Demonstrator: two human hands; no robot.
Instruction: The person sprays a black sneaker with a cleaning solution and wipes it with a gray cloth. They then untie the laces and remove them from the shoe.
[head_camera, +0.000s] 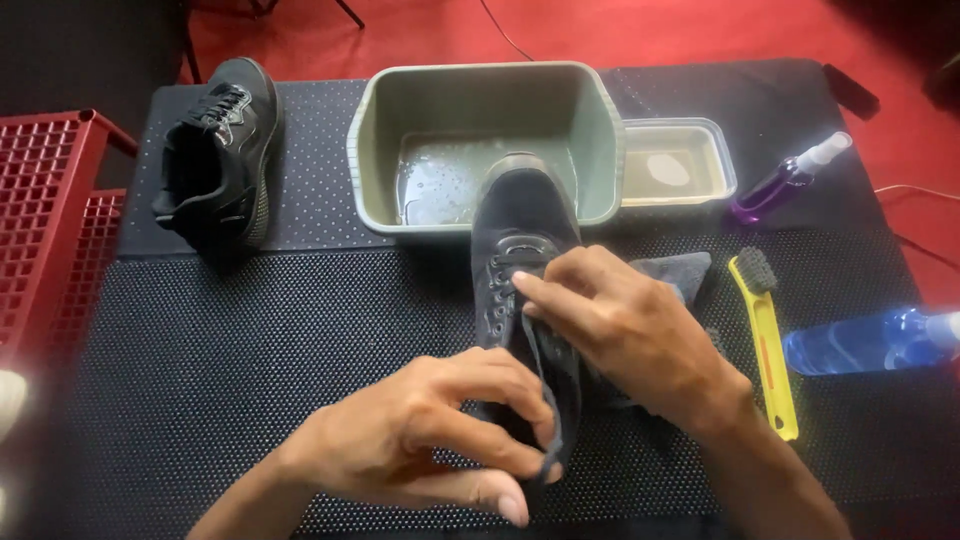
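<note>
A red wire rack is seen at 9 o'clock, running out past the left edge of the view. At 11 o'clock a black shoe rests on the black dotted mat, just inside the mat's left border. A broad bare stretch of mat lies open between that shoe and the hands, from 8 to 10 o'clock.

The left hand is located at 6 o'clock, near the bottom edge. Its fingers are curled narrow and pinched on the heel end of the dark grey shoe. This shoe runs from centre toward 12 o'clock, its toe overlapping the near rim of the grey-green basin. Shallow water is seen in the basin's floor.

The right hand is laid over the shoe's lace area at about 4 o'clock from centre, fingers bent and close together, tips on the laces. Part of a grey cloth shows from beneath this hand.

A clear shallow tray touches the basin's right wall at 1 o'clock. A purple spray bottle lies just beyond it. A yellow-handled brush lies at 3 o'clock, and a blue spray bottle is cut by the right edge. Only narrow gaps of mat remain on this side.
</note>
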